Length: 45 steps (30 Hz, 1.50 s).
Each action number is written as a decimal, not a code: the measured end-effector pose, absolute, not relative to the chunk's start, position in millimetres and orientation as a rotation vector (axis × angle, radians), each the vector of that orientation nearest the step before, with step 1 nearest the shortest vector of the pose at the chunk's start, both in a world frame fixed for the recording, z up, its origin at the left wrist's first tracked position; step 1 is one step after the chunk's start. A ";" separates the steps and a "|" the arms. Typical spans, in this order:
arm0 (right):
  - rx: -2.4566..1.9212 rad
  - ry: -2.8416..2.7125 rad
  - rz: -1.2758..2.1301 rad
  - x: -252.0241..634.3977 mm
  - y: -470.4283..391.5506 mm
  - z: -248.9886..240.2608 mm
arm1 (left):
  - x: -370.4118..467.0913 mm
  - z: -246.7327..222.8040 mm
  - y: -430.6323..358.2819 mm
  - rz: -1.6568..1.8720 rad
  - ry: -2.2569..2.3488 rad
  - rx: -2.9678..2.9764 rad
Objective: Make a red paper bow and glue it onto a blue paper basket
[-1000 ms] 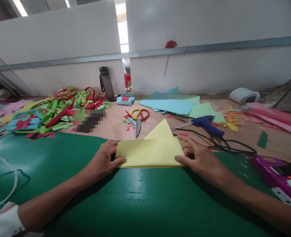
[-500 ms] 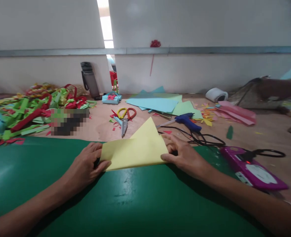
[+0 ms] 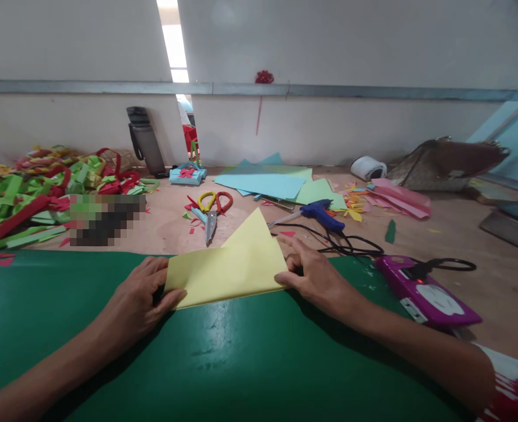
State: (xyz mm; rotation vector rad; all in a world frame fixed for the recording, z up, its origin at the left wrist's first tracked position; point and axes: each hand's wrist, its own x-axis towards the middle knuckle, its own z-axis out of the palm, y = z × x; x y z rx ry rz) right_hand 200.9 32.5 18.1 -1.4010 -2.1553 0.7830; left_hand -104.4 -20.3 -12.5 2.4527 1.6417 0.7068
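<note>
A folded sheet of yellow paper (image 3: 230,266) lies on the green mat (image 3: 236,357), one pointed corner sticking up toward the back. My left hand (image 3: 146,290) grips its left end, thumb on the near edge and fingers partly behind it. At the right end my right hand (image 3: 309,272) pinches the paper between thumb and curled fingers. Just beyond the paper rest scissors (image 3: 212,220) with yellow and red handles. A blue glue gun (image 3: 322,215) lies behind my right hand, its black cord curling to the right.
Green and red paper strips (image 3: 39,199) heap up at the left, near a grey bottle (image 3: 148,143). Blue sheets (image 3: 267,183) lie at the back. To the right are a purple power strip (image 3: 430,293), pink paper (image 3: 402,198), a white roll (image 3: 368,168) and a brown handbag (image 3: 452,167).
The camera view has turned slightly right, so everything sits further left in the picture. Both hands keep their hold on the yellow paper, whose shape looks the same.
</note>
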 end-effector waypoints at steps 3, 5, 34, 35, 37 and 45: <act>-1.434 -2.185 0.715 200.2 31.6 17.6 | -104.5 -12.5 -20.1 0.705 1.656 2.452; -1.434 -2.194 0.693 200.0 31.4 16.8 | -104.6 -12.8 -20.0 0.700 1.657 2.453; -1.234 -2.403 0.117 208.0 43.2 -10.6 | -96.3 -0.2 -25.5 0.594 1.760 2.311; -1.233 -2.403 0.109 208.0 43.4 -10.4 | -96.5 -0.3 -25.4 0.589 1.763 2.308; -1.236 -2.398 0.101 207.8 43.5 -9.8 | -96.5 -0.3 -25.0 0.590 1.758 2.310; -1.227 -2.417 0.082 209.2 44.4 -12.9 | -96.2 -0.1 -25.5 0.589 1.777 2.335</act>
